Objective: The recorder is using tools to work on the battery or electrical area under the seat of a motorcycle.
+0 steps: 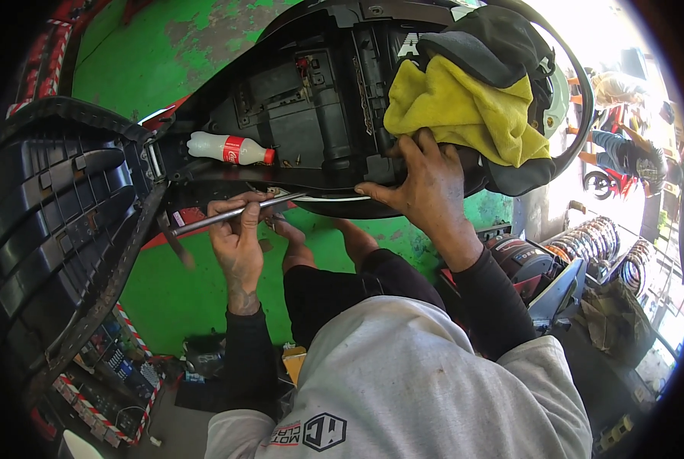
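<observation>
As your left hand (235, 239) grips a metal rod (200, 223), your half-open right hand (432, 187) seemingly braces the scooter (327, 122), careful aim likely needed next.

One T-shirt (426, 375), light grey, short-sleeved, seen by me from above; a few small dark specks on the cloth. One chest print (324, 431), toward the shirt's left sleeve: black hexagonal outline around an angular device, red and dark lettering beside it. Two close-fitting black arm coverings, left (249, 348) and right (499, 298), which I trace from the shirt's sleeve edges to the wrists. One pair of black shorts (323, 298). Lower legs (296, 249), bare. Left hand (236, 239), bare, patterned marking near the wrist; right hand (434, 187), bare.
</observation>
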`<state>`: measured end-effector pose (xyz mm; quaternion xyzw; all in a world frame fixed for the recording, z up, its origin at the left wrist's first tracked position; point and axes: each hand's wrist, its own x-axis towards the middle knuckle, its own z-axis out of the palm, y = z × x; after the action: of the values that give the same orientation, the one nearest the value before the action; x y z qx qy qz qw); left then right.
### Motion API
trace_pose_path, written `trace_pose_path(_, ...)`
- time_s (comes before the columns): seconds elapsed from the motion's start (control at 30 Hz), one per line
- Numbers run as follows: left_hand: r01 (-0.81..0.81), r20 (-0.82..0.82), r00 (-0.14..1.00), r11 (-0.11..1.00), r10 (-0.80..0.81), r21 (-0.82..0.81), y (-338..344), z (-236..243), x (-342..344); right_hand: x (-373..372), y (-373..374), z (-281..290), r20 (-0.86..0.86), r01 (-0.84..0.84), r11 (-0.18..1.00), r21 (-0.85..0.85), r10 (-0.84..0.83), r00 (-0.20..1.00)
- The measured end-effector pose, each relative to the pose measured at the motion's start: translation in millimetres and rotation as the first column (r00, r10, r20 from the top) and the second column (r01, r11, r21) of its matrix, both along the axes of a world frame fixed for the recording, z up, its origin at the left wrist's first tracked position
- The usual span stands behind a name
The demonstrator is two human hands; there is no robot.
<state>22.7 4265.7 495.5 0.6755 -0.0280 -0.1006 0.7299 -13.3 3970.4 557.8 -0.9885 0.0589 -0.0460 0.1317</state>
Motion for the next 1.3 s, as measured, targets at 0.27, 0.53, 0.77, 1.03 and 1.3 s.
trace_pose_path(0.27, -0.16, -0.216, 0.967, 0.983, 0.138, -0.087, 1.3, -9.9, 12.8, -0.2, 0.3, -0.2, -0.015, -0.002, 1.0, -0.006, 0.002, 1.0)
trace_pose_path(0.53, -0.18, -0.265, 0.952, 0.98, 0.151, -0.088, 7.7, -14.1, 21.0, 0.8, -0.6, 0.6, -0.021, 0.007, 1.0, 0.011, -0.006, 1.0)
trace_pose_path(0.77, -0.137, -0.22, 0.969, 0.987, 0.115, -0.084, 8.7, -4.7, 18.0, 0.6, -2.2, 0.2, -0.002, -0.004, 1.0, 0.009, 0.004, 1.0)
trace_pose_path(1.03, -0.131, -0.222, 0.969, 0.988, 0.11, -0.084, 10.5, -7.3, 18.0, 0.7, -1.9, -0.8, 0.011, -0.019, 1.0, 0.008, 0.019, 1.0)
trace_pose_path(1.3, -0.04, -0.112, 0.993, 0.999, 0.037, -0.021, -6.2, 20.0, 5.9, 0.8, -2.5, -1.6, 0.006, -0.019, 1.0, -0.003, 0.019, 1.0)
